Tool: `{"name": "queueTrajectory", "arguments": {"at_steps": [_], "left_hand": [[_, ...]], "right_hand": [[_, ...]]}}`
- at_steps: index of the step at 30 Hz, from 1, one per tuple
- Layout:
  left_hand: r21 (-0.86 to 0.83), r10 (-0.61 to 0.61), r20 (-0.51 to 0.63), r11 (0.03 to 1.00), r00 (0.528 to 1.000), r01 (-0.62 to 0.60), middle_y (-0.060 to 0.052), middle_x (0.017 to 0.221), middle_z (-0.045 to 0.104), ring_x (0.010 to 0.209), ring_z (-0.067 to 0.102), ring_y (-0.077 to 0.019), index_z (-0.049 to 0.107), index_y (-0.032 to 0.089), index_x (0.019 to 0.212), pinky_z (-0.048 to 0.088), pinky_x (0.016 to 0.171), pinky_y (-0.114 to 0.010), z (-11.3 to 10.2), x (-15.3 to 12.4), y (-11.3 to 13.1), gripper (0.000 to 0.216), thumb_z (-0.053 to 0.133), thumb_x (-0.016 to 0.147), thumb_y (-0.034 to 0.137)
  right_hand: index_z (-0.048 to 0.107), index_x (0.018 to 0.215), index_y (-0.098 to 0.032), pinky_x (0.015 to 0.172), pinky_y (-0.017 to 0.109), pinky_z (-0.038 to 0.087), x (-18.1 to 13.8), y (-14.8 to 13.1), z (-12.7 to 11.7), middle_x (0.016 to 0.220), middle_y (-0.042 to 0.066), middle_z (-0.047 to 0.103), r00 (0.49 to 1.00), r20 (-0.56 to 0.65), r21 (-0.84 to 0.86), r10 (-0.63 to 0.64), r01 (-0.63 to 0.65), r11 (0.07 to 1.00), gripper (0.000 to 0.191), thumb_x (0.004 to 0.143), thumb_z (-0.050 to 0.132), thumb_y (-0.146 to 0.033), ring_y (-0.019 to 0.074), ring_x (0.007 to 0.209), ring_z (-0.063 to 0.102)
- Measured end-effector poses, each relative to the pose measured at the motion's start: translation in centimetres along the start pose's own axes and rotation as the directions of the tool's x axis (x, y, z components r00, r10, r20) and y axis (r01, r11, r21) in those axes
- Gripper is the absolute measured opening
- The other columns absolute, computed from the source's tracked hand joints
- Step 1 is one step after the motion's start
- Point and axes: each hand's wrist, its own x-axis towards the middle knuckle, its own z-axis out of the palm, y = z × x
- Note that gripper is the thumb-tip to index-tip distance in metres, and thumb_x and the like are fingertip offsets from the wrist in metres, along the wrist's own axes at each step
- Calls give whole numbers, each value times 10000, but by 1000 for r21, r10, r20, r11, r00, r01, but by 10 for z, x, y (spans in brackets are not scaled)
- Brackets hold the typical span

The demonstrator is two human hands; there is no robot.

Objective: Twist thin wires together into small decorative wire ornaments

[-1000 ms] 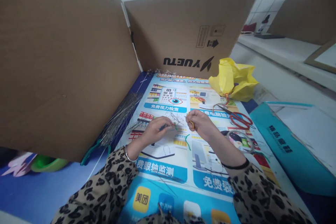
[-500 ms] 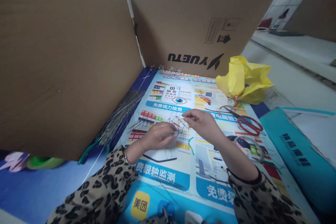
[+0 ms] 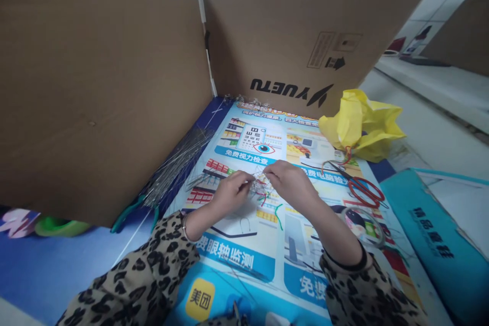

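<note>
My left hand (image 3: 232, 194) pinches the near-left side of a small openwork piece of thin wire (image 3: 263, 179), with bits of red and yellow strand in it. At its right side, my right hand (image 3: 291, 182) is closed, thumb and fingertips together on the wire; the exact grip is too fine to see. A short red strand (image 3: 263, 198) hangs below the piece. Just under the hands, a curved green strand (image 3: 279, 217) lies on the printed poster (image 3: 263, 275), beside a thin bent wire (image 3: 245, 225).
Red-handled scissors (image 3: 364, 191), a clear tape roll (image 3: 362, 226) and a yellow crumpled bag (image 3: 359, 125) lie right, near a teal box (image 3: 424, 229). Straight wires (image 3: 178, 165) and teal-handled pliers (image 3: 128, 213) lie left. Cardboard walls (image 3: 114, 86) rise left and behind.
My left fingers have lifted and drawn into a pinch at the wire piece. My right hand has turned and come in closer to it. The view has shifted slightly.
</note>
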Motion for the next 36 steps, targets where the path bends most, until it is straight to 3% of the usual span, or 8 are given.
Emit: {"name": "queueTrajectory", "arguments": {"at_steps": [3, 9, 16, 24, 30, 36], "left_hand": [[74, 57, 23, 996, 998, -59, -47, 918, 582, 892, 561, -149, 620, 196, 1002, 446, 782, -265, 2, 1, 4, 242, 473, 820, 138], [85, -45, 35, 995, 998, 42, -36, 845, 558, 831, 552, -147, 658, 192, 932, 447, 759, -268, 5, 5, 9, 189, 498, 837, 226], [101, -72, 54, 993, 996, 66, -43, 823, 596, 831, 561, -156, 658, 168, 841, 440, 751, -269, 4, 10, 11, 178, 482, 825, 186], [154, -98, 86, 984, 991, 84, -27, 810, 630, 786, 572, -147, 642, 175, 801, 429, 714, -252, 8, 11, 17, 176, 466, 802, 172], [206, -126, 103, 973, 987, 102, -24, 804, 626, 770, 577, -145, 638, 187, 785, 420, 689, -250, 9, 11, 19, 202, 449, 834, 238], [171, -139, 84, 978, 987, 123, -23, 842, 648, 784, 587, -152, 653, 198, 859, 432, 700, -255, 11, 12, 17, 196, 506, 830, 324]], "right_hand": [[642, 935, -211, 804, 248, 414, -2, 3, 1, 962, 31, 662, 1000, -20, 42, -1, 2, 999, 192, 866, 463, -211, 150, 909, 595], [638, 934, -213, 807, 252, 412, -4, 7, -4, 968, 17, 666, 998, -57, 25, 16, -15, 1000, 187, 860, 466, -211, 154, 919, 595], [632, 947, -217, 692, 241, 384, -12, 7, -12, 949, 45, 637, 1000, -30, -207, -7, 0, 978, 238, 886, 402, -217, 155, 858, 588], [600, 839, -205, 544, 257, 257, -14, -2, -6, 850, 41, 596, 999, 8, -442, -46, 44, 896, 196, 862, 411, -160, 149, 710, 553], [596, 814, -201, 548, 262, 257, -15, -4, -5, 818, 41, 579, 996, 34, -453, -77, 84, 888, 188, 852, 424, -138, 141, 674, 531], [603, 867, -209, 605, 252, 308, -15, -3, -3, 859, 44, 608, 993, 61, -399, -101, 117, 909, 204, 862, 414, -132, 150, 770, 553]]}}
